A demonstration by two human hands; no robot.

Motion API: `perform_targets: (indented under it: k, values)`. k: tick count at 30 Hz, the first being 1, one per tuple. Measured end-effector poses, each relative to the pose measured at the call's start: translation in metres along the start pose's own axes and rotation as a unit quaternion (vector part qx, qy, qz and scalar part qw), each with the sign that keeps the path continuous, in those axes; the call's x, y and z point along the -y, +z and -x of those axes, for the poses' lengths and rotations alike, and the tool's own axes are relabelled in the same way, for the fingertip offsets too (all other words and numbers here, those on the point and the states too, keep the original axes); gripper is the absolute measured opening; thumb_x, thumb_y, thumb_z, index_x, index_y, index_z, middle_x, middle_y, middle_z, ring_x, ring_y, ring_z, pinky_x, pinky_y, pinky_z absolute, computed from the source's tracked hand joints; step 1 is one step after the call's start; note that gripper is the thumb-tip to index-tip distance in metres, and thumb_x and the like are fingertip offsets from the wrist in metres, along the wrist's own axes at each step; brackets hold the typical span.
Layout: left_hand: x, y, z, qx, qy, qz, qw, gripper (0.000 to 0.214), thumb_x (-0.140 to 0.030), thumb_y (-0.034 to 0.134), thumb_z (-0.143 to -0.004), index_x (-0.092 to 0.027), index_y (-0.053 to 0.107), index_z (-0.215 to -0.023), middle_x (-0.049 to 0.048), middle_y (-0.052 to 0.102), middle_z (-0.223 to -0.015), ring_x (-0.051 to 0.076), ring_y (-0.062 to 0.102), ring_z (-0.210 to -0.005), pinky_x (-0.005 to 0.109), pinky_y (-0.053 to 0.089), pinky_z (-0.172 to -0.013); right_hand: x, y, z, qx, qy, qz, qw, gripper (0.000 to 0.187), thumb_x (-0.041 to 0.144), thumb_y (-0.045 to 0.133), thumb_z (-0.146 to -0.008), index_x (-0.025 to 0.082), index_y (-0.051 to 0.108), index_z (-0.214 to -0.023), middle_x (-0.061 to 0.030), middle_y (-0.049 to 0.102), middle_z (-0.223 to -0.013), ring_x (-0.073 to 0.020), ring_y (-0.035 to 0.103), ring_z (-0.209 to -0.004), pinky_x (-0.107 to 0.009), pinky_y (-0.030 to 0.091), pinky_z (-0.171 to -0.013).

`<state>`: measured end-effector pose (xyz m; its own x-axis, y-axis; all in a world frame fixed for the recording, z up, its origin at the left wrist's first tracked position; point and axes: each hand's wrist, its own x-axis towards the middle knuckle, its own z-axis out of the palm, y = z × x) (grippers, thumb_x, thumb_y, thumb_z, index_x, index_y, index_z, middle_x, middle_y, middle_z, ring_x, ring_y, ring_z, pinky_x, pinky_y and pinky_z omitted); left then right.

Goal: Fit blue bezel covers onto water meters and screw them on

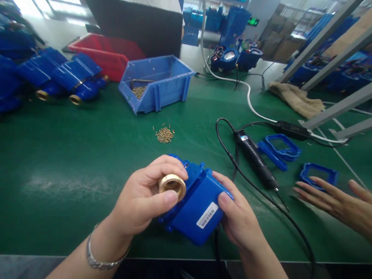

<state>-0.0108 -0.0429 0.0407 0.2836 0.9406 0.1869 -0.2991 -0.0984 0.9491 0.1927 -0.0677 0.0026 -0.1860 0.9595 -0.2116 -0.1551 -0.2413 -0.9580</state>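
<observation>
I hold a blue water meter (195, 205) with a white barcode label over the near edge of the green table (58, 172). My left hand (145, 198) is closed around its brass threaded end (172, 185). My right hand (240, 216) grips the meter's blue body from the right, the thumb next to the label. A small heap of brass screws (164, 134) lies on the table beyond the meter. A black electric screwdriver (255, 160) with its cable lies to the right of my hands.
Another person's hands (344, 204) reach in flat at the right, near blue plastic frames (317, 173). A blue bin (156, 82) with screws, a red bin (105, 52), more blue meters (74, 78), a cloth (297, 97) and a person behind a laptop (139, 24) sit farther back.
</observation>
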Motion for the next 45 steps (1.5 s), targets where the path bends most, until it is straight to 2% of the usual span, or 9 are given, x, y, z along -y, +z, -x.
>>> perform_targets:
  k: [12,18,22,24,27,30,36,40,45]
  values:
    - [-0.002,0.009,0.0,0.024,0.03,-0.134,0.99,0.02,-0.036,0.059,-0.078,-0.02,0.061,-0.09,0.0046,0.055,-0.09,0.02,0.051,-0.088,0.031,0.04,-0.079,0.015,0.004,-0.006,0.001,0.013,0.037,0.999,0.05,0.052,0.054,-0.079,0.021,0.046,-0.118,-0.0096,0.053,-0.122,-0.0268,0.051,-0.111,-0.041,0.041,-0.094]
    - [-0.001,0.029,0.009,0.094,0.087,-0.213,0.969,0.017,-0.025,0.059,-0.077,-0.019,0.058,-0.093,0.0044,0.055,-0.091,0.019,0.051,-0.089,0.034,0.038,-0.086,0.041,-0.016,-0.009,0.125,0.035,0.176,0.976,0.064,0.067,0.051,-0.073,0.017,0.05,-0.114,-0.0089,0.059,-0.107,-0.0225,0.056,-0.094,-0.033,0.045,-0.081]
    - [0.003,0.041,0.014,0.143,0.136,-0.253,0.947,0.037,-0.032,0.061,-0.077,-0.02,0.051,-0.111,0.0087,0.052,-0.107,0.023,0.048,-0.103,0.037,0.035,-0.095,0.047,-0.024,-0.007,0.119,0.063,0.198,0.971,0.056,0.062,0.057,-0.072,0.017,0.055,-0.105,-0.0079,0.06,-0.1,-0.023,0.056,-0.091,-0.035,0.044,-0.081]
    - [0.009,0.038,0.02,0.111,0.151,-0.255,0.949,0.062,-0.041,0.062,-0.075,-0.021,0.035,-0.127,0.0131,0.039,-0.124,0.027,0.038,-0.117,0.039,0.033,-0.099,0.042,-0.026,-0.004,0.107,0.091,0.139,0.98,0.052,0.054,0.063,-0.07,0.017,0.056,-0.106,-0.0084,0.06,-0.101,-0.0237,0.057,-0.091,-0.034,0.045,-0.078]
    - [0.027,0.026,0.037,-0.023,0.2,-0.268,0.942,0.073,-0.044,0.062,-0.068,-0.02,0.028,-0.128,0.0138,0.031,-0.127,0.032,0.029,-0.123,0.047,0.027,-0.103,0.031,-0.03,0.0,0.095,0.106,0.072,0.987,0.056,0.05,0.066,-0.065,0.017,0.055,-0.11,-0.01,0.06,-0.103,-0.0239,0.058,-0.089,-0.032,0.046,-0.073]
    - [0.047,0.012,0.058,-0.07,0.284,-0.37,0.882,0.06,-0.037,0.065,-0.061,-0.019,0.042,-0.113,0.0101,0.044,-0.113,0.029,0.038,-0.114,0.046,0.026,-0.104,0.019,-0.034,0.002,0.083,0.104,0.029,0.991,0.055,0.047,0.066,-0.063,0.018,0.057,-0.108,-0.009,0.061,-0.102,-0.0225,0.059,-0.086,-0.03,0.047,-0.072]
    - [0.064,-0.001,0.078,0.037,0.411,-0.565,0.715,0.022,-0.029,0.073,-0.065,-0.028,0.061,-0.083,-0.0052,0.054,-0.114,0.018,0.043,-0.116,0.045,0.017,-0.112,0.006,-0.033,0.007,0.066,0.084,-0.041,0.993,0.061,0.048,0.067,-0.06,0.018,0.055,-0.111,-0.0101,0.062,-0.101,-0.025,0.06,-0.087,-0.034,0.047,-0.076]
    - [0.065,-0.008,0.074,0.038,0.461,-0.581,0.669,0.034,-0.018,0.071,-0.065,-0.036,0.061,-0.092,-0.0108,0.049,-0.125,0.017,0.029,-0.13,0.049,0.006,-0.113,0.008,-0.029,0.008,0.085,0.062,-0.069,0.992,0.06,0.049,0.065,-0.06,0.02,0.054,-0.111,-0.0102,0.063,-0.101,-0.0265,0.061,-0.086,-0.037,0.047,-0.076]
    - [0.058,-0.016,0.059,0.04,0.453,-0.629,0.63,0.041,-0.032,0.062,-0.076,-0.042,0.049,-0.113,-0.0142,0.035,-0.14,0.013,0.007,-0.138,0.045,-0.008,-0.112,0.018,-0.017,0.0,0.183,0.04,-0.026,0.982,0.063,0.049,0.067,-0.06,0.019,0.054,-0.113,-0.0118,0.061,-0.104,-0.0292,0.059,-0.093,-0.042,0.046,-0.08]
